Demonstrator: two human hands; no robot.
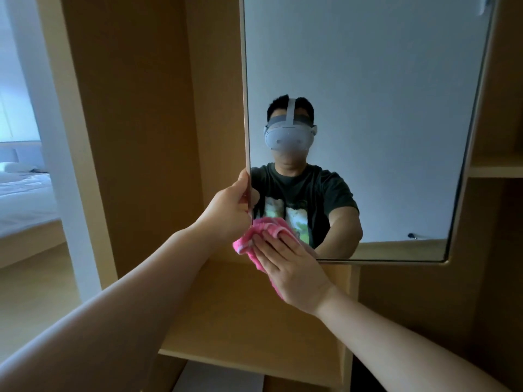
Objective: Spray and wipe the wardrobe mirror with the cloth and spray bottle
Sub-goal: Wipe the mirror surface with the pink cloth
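The wardrobe mirror [382, 108] is a tall framed panel swung out ahead of me; it reflects a person in a dark shirt and a headset. My left hand [229, 210] grips the mirror's left edge, fingers curled round it. A pink cloth [249, 241] lies against the glass at the lower left corner. My right hand [285, 267] presses the cloth flat onto the mirror with straight, spread fingers. No spray bottle is in view.
Light wooden wardrobe panels [135, 123] surround the mirror, with a shelf [249, 321] below my hands and another shelf [495, 165] at the right. Through the opening at the far left stands a bed [22, 193] with white bedding.
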